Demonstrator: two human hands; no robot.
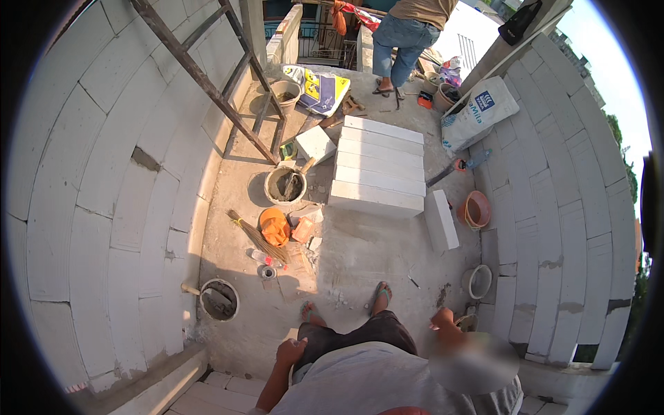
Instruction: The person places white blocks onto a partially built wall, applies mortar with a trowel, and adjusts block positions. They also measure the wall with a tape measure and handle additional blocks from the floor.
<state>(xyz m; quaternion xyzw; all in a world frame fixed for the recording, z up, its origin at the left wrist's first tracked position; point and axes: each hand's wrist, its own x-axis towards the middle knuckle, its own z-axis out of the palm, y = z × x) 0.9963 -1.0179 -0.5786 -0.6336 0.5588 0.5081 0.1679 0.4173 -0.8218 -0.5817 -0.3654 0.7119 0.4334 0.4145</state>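
Note:
My left hand [290, 351] is down beside my left thigh, its fingers curled. A small pale piece [293, 333] shows at its fingertips; what it is I cannot make out. My right hand [443, 320] is out to the right of my leg, over the floor. Its fingers are too small to read, and a blurred patch covers the forearm behind it. Closest to it is a bucket [467, 322], partly hidden by my arm. A pale round bucket [478, 282] lies a little farther off, by the right wall.
Ahead is a stack of white blocks [377, 169], with one block [441, 220] leaning beside it. Mortar buckets [286, 185] [219, 300], a broom [257, 236] and a bottle [263, 257] are at left. A metal ladder [207, 76] leans there. A person [404, 41] stands far ahead.

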